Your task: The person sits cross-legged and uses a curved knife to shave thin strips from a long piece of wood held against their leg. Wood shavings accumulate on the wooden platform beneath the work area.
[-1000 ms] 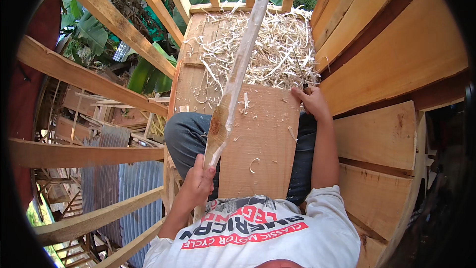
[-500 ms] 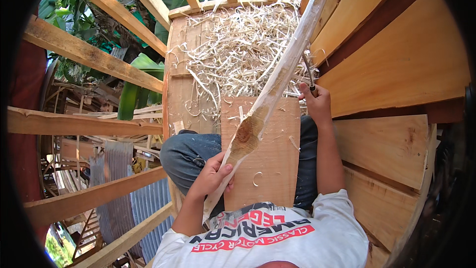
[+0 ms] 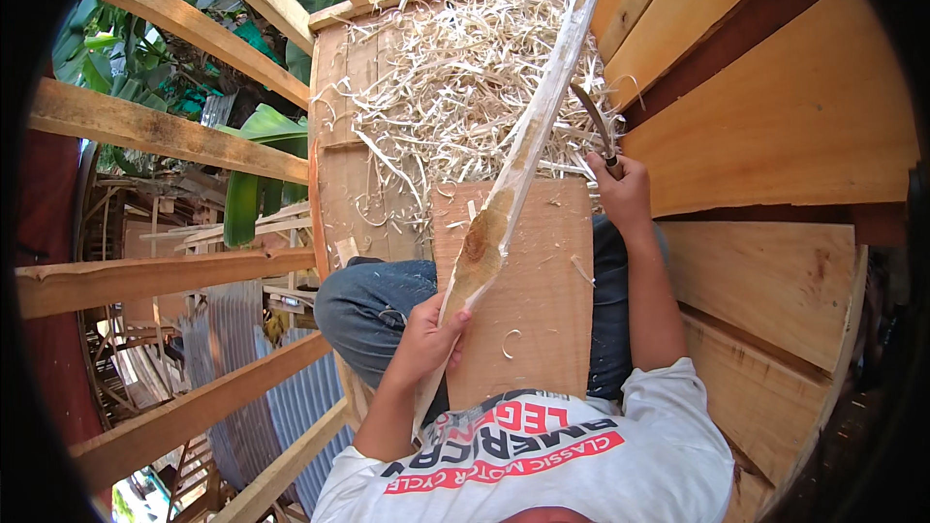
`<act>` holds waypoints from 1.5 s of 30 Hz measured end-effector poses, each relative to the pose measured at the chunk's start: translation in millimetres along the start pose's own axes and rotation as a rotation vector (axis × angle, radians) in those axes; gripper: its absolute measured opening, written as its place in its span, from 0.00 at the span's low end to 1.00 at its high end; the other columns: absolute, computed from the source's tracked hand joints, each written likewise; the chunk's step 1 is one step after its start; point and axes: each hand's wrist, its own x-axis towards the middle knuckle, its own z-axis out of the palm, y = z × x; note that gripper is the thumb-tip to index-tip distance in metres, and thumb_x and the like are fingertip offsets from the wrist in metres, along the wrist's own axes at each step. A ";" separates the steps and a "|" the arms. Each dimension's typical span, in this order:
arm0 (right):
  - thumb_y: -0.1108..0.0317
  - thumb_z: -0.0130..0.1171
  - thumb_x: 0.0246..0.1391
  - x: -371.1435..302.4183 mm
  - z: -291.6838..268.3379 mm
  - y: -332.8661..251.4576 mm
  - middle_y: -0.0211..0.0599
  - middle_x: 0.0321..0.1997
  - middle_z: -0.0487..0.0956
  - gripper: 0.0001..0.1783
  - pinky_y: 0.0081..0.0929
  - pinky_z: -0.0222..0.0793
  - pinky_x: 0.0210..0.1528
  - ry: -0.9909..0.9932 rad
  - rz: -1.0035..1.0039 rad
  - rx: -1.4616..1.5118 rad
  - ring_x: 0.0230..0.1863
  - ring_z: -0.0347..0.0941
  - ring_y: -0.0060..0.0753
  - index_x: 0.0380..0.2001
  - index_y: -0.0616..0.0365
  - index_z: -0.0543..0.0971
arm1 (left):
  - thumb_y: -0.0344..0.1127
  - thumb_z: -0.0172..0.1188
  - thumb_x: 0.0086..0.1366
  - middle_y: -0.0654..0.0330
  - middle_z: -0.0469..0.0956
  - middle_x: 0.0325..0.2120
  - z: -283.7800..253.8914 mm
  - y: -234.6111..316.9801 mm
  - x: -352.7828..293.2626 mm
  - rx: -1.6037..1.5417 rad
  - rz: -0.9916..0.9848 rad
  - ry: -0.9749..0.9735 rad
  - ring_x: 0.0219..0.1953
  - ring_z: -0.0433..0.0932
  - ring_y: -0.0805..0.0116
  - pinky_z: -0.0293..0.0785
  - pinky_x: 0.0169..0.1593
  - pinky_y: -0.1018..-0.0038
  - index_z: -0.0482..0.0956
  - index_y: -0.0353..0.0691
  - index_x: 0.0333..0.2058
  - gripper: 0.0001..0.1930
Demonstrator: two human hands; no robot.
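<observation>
A long pale stick of carved wood (image 3: 528, 145) with a brown knot runs slantwise from near my body up to the far right. My left hand (image 3: 433, 334) is closed round its lower part. In my right hand (image 3: 625, 189) is a curved knife (image 3: 598, 121), gripped by its dark handle with a metal collar. Its blade arcs up and to the left, close to the stick's right side; whether it touches cannot be made out. Beneath the stick, a flat wooden board (image 3: 542, 300) lies across my lap, with a few thin curls of shaving on it.
Wood shavings (image 3: 455, 87) lie heaped on the plank floor (image 3: 339, 184) ahead. Wooden rails (image 3: 165, 266) stand along the left, with corrugated metal sheets (image 3: 223, 349) and banana leaves beyond. A plank wall (image 3: 775, 126) closes the right side. My jeans-clad knee (image 3: 373, 305) is left of the board.
The far end of the stick has swung left. My right hand has turned the knife, so more of its curved blade shows beside the stick. My left hand keeps its grip.
</observation>
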 end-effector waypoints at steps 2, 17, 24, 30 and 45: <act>0.58 0.64 0.52 -1.0 0.2 -0.6 0.22 0.08 0.55 0.27 0.28 0.43 0.17 0.020 0.023 0.021 0.14 0.47 0.15 0.10 0.63 0.66 | 0.41 0.54 0.67 0.67 0.68 0.14 -0.3 -1.1 0.3 0.008 0.013 0.024 0.12 0.68 0.80 0.66 0.15 0.81 0.71 0.35 0.39 0.13; 0.61 0.60 0.45 -59.3 -3.5 -61.0 0.42 0.13 0.73 0.13 0.39 0.69 0.22 -0.149 -0.410 -0.644 0.18 0.73 0.46 0.15 0.57 0.75 | 0.45 0.57 0.65 0.65 0.74 0.19 9.7 -12.7 -4.0 0.184 0.167 0.176 0.14 0.71 0.81 0.69 0.16 0.81 0.71 0.33 0.49 0.22; 0.66 0.60 0.39 -44.4 1.6 -64.4 0.43 0.14 0.72 0.10 0.41 0.68 0.24 -0.001 -0.332 -0.709 0.19 0.72 0.49 0.12 0.56 0.73 | 0.44 0.57 0.66 0.57 0.75 0.16 8.3 -16.7 -3.2 0.279 0.235 0.213 0.16 0.75 0.73 0.70 0.23 0.75 0.71 0.31 0.47 0.21; 0.64 0.61 0.36 -27.7 11.6 -62.2 0.43 0.15 0.74 0.09 0.40 0.69 0.24 0.044 -0.370 -0.752 0.20 0.74 0.49 0.13 0.55 0.75 | 0.42 0.56 0.66 0.51 0.77 0.20 6.3 -15.3 -3.3 0.293 0.187 0.212 0.21 0.80 0.62 0.72 0.27 0.71 0.71 0.29 0.45 0.20; 0.59 0.61 0.41 23.9 2.8 -63.9 0.48 0.22 0.79 0.12 0.43 0.73 0.33 0.143 -0.025 -0.695 0.29 0.77 0.54 0.20 0.58 0.81 | 0.43 0.57 0.65 0.54 0.75 0.16 11.7 -13.0 -4.7 0.244 0.150 0.237 0.19 0.77 0.68 0.71 0.24 0.72 0.72 0.31 0.45 0.19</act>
